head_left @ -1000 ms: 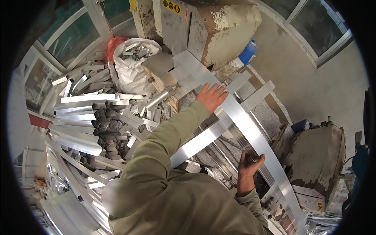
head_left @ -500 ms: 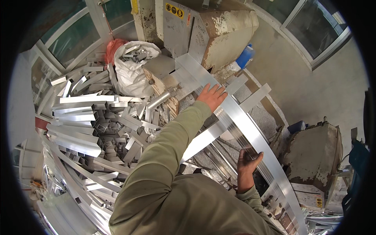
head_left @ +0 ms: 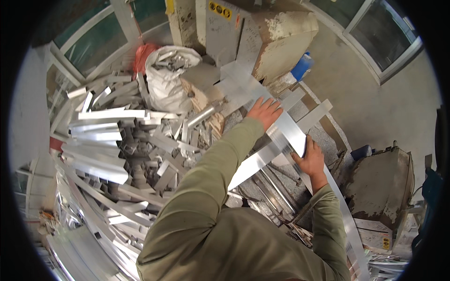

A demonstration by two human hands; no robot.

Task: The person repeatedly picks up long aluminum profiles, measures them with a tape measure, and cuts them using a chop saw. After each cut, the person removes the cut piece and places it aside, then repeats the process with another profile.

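Observation:
A long, wide aluminium profile [head_left: 289, 129] slants from the saw-like machine's metal bed at the far side down to the lower right. My left hand [head_left: 265, 114] lies flat on its upper face, fingers stretched out. Farther along the same profile, my right hand [head_left: 313, 161] grips it across its width, thumb on the near side and fingers at the far edge. Part of the profile is hidden beneath this hand and forearm. Below my left hand, a shiny flat aluminium bar [head_left: 255, 164] runs crosswise under the profile.
Aluminium offcuts [head_left: 101, 145] lie heaped on the left, beside a white sack [head_left: 166, 89] of scraps. A worn machine housing [head_left: 283, 35] stands at the back, a second housing [head_left: 379, 182] at right. A metal cylinder [head_left: 202, 115] sits left of the profile. A blue container [head_left: 301, 66] stands behind.
My right hand has moved up and away from me, from open beside the profile to gripping it. My left hand stays flat on top. The whole view has shifted slightly.

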